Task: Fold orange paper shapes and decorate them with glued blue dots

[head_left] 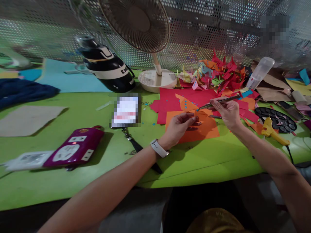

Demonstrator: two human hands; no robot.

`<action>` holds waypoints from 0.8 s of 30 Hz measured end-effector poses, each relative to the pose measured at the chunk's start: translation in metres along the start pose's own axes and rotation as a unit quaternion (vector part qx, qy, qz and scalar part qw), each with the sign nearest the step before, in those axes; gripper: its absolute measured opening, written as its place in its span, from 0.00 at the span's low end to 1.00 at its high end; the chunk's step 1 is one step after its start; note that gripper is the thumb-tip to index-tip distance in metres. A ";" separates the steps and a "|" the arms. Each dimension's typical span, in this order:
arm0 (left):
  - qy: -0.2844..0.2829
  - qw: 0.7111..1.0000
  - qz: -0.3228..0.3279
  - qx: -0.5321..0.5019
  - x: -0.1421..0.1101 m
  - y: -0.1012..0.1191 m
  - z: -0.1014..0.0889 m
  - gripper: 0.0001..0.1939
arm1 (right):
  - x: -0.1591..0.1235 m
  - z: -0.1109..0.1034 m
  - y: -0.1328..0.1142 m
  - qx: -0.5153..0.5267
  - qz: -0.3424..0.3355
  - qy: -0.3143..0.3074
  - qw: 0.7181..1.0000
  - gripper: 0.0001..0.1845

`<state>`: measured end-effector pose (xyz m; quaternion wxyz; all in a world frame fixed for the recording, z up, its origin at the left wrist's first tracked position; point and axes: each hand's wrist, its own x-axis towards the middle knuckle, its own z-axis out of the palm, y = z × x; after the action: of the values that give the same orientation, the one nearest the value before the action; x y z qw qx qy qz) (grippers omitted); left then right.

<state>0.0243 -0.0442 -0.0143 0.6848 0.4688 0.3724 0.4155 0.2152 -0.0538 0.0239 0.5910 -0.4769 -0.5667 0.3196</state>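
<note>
See a bare strip of the green table (218, 171) just on this side of the orange sheet (210, 132). Find a black strap (136, 145) to the near left of the orange sheet, running beneath the left forearm, and a purple power strip (75, 145) well off to its left. Wearing a pale watch (159, 149) on the left wrist, close to the orange sheet's near left corner.

Pinching a folded orange piece (200, 114) with the left hand (179, 127) over the orange sheet, thumb pressed toward curled fingers. Gripping tweezers (206, 105) with the right hand (229, 113), fingers closed around the shaft, above the orange sheet's far right part. Can spot a blue bit (197, 110) at the tweezers' tip; cannot tell whether pressed onto paper. Showing just beyond, at the orange sheet's far edge, a flap with blue dots (188, 104); cannot tell whether joined to the folded orange piece.

Look left of the orange sheet for a lit phone (126, 111), and right of it for a yellow glue gun (272, 132) beside a black tray (279, 111). Note a red sheet (167, 100) partly under the orange sheet's far side. Farther beyond the orange sheet, see a heap of folded paper (227, 72), a fan (136, 22) and, to the far left, a black flask (109, 69). Farthest behind the orange sheet, make out a perforated panel (191, 38).
</note>
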 end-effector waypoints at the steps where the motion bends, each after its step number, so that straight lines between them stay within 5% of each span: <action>1: -0.003 1.000 0.001 0.000 0.000 0.000 0.000 0.15 | 0.000 -0.001 -0.001 -0.004 -0.006 0.005 1.000 0.21; 9: -0.025 1.000 0.005 -0.002 -0.003 0.003 0.001 0.19 | 0.006 -0.012 -0.009 -0.079 -0.174 0.056 0.980 0.15; 18: -0.029 0.999 0.013 0.013 -0.004 0.001 0.003 0.18 | 0.002 -0.010 -0.003 -0.236 -0.049 -0.111 0.964 0.14; 24: -0.023 0.999 0.017 0.016 -0.004 0.000 0.004 0.16 | 0.002 -0.008 0.009 -0.205 -0.008 -0.135 0.970 0.11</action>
<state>0.0261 -0.0491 -0.0125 0.6787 0.4953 0.3548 0.4100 0.2244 -0.0503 0.0171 0.4019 -0.5355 -0.6983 0.2531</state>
